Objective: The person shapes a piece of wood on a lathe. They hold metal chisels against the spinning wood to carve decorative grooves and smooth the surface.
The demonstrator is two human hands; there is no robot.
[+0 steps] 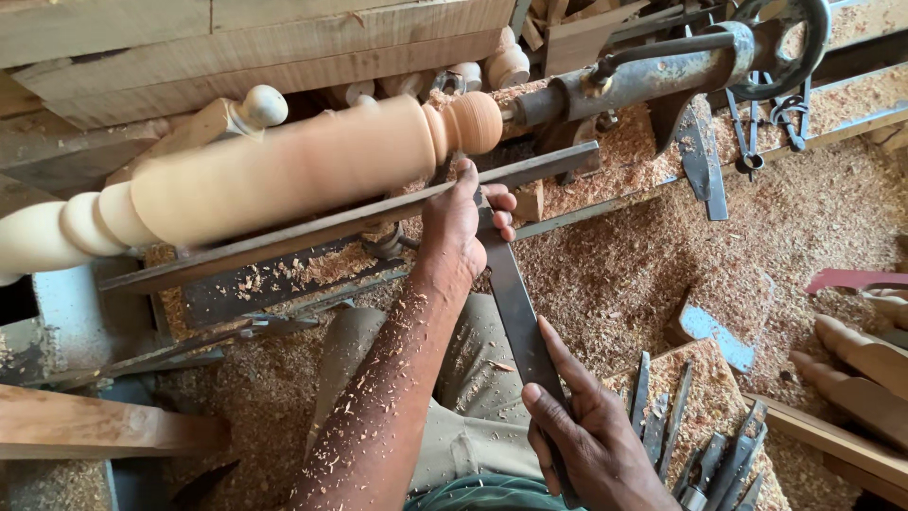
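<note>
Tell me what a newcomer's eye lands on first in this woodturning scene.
First, the big pale turned wooden spindle mounted on the lathe, running across the upper left. Next, the long flat steel chisel laid over the tool rest, with the left hand pressing it near the wood and the right hand gripping its lower end. Wood shavings blanket the bench, and spare chisels lie at lower right.
</note>
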